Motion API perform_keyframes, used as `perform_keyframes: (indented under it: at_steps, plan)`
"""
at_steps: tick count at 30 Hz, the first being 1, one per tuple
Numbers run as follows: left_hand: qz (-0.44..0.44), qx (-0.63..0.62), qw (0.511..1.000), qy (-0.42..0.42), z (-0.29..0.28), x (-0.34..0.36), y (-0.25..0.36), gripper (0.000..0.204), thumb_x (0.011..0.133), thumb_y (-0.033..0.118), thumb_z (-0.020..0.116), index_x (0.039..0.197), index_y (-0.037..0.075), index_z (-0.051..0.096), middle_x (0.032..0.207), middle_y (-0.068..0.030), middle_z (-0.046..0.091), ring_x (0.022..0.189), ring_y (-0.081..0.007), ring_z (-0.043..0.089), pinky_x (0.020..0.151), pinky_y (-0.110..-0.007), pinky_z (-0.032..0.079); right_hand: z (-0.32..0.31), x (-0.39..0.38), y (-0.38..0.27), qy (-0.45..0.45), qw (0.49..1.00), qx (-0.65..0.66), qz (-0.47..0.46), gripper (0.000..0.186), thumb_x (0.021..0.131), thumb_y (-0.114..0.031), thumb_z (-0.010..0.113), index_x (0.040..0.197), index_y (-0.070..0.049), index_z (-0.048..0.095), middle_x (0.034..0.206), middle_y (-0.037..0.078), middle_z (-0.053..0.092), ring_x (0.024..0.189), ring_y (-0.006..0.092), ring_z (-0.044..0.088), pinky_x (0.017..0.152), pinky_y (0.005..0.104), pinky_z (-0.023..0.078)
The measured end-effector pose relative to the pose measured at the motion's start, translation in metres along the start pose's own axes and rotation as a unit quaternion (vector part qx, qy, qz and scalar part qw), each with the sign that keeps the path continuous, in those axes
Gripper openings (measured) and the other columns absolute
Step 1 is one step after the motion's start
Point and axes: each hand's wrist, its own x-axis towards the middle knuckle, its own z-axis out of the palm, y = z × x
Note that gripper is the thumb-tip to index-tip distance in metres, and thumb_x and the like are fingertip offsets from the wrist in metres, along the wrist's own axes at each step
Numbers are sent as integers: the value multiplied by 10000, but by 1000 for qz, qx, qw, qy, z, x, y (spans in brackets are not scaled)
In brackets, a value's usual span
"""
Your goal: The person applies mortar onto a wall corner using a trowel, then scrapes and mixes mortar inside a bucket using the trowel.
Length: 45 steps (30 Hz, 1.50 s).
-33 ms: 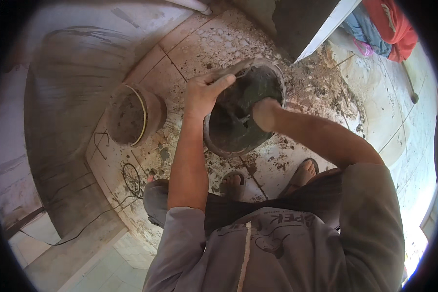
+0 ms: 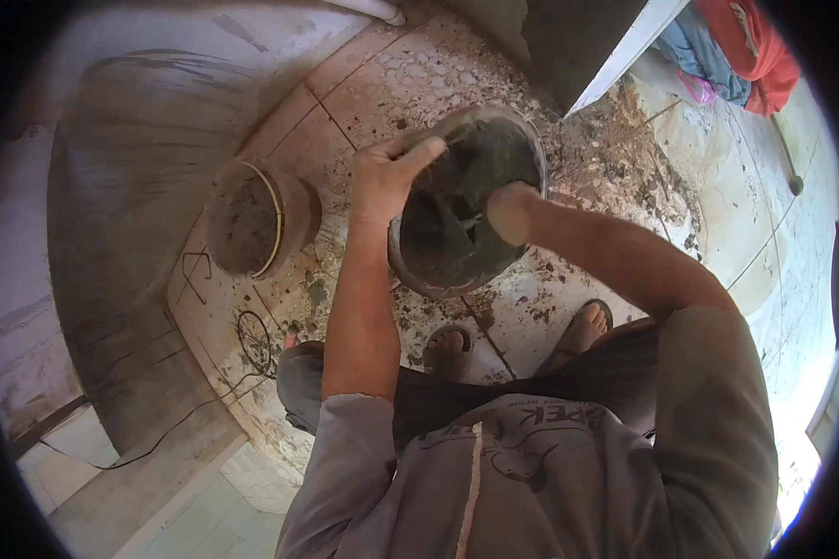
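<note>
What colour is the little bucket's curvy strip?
The curvy strip is pale yellow in the head view.

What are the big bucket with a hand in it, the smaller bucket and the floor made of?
Big bucket: probably plastic, dull and grimy; its wall looks smooth and dark, though metal isn't ruled out.
Smaller bucket: likely plastic too, matt, with plain sides under dirt.
Floor: seemingly ceramic tile, with joint lines, its finish dulled by spatter.

A grey short-sleeved shirt (image 2: pixel 569 503) with dark print (image 2: pixel 543 416) tops dark trousers (image 2: pixel 615 370) and sandals (image 2: pixel 448 362).
</note>
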Motion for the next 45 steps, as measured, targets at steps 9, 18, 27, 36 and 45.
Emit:
perform_keyframes:
  at_steps: [9, 18, 27, 36, 45]
  plan:
    - [-70, -45, 995, 50, -22, -10, -18, 341, 755, 272, 816, 875, -33, 721, 760, -24, 656, 653, -85, 567, 589, -228, 452, 30, 17, -21, 98, 963, 236, -89, 277, 670, -207, 622, 890, -61, 706, 813, 177, 681, 817, 348, 663, 711, 439, 528]
    - [-64, -55, 992, 95, -24, -13, -16, 382, 750, 332, 806, 825, -29, 708, 705, 3, 624, 635, -93, 544, 588, -254, 446, -2, 3, 4, -21, 900, 431, -60, 372, 697, -191, 682, 1034, -42, 637, 727, 125, 678, 627, 239, 665, 577, 356, 534]
    - [-80, 61, 995, 20, -12, 14, -4, 434, 723, 423, 788, 715, 3, 683, 582, 8, 541, 552, -87, 482, 536, -258, 397, -43, -6, 46, 36, 999, 24, 28, 304, 672, -168, 711, 945, -36, 691, 822, 154, 693, 815, 270, 691, 682, 386, 552]
    - [-65, 14, 997, 48, 4, 6, 2, 419, 732, 416, 796, 760, 7, 709, 597, 9, 573, 537, -88, 480, 520, -269, 401, 6, 19, 12, -12, 996, -77, 47, 282, 641, -182, 777, 905, -90, 740, 913, 103, 709, 893, 269, 684, 765, 386, 550]
    - [-56, -11, 996, 75, -27, -2, -21, 370, 734, 350, 816, 758, 0, 698, 616, 31, 553, 543, -62, 448, 502, -241, 358, 7, 17, -26, -30, 993, 98, -58, 274, 680, -223, 689, 893, -54, 725, 911, 182, 691, 878, 321, 669, 770, 402, 535]
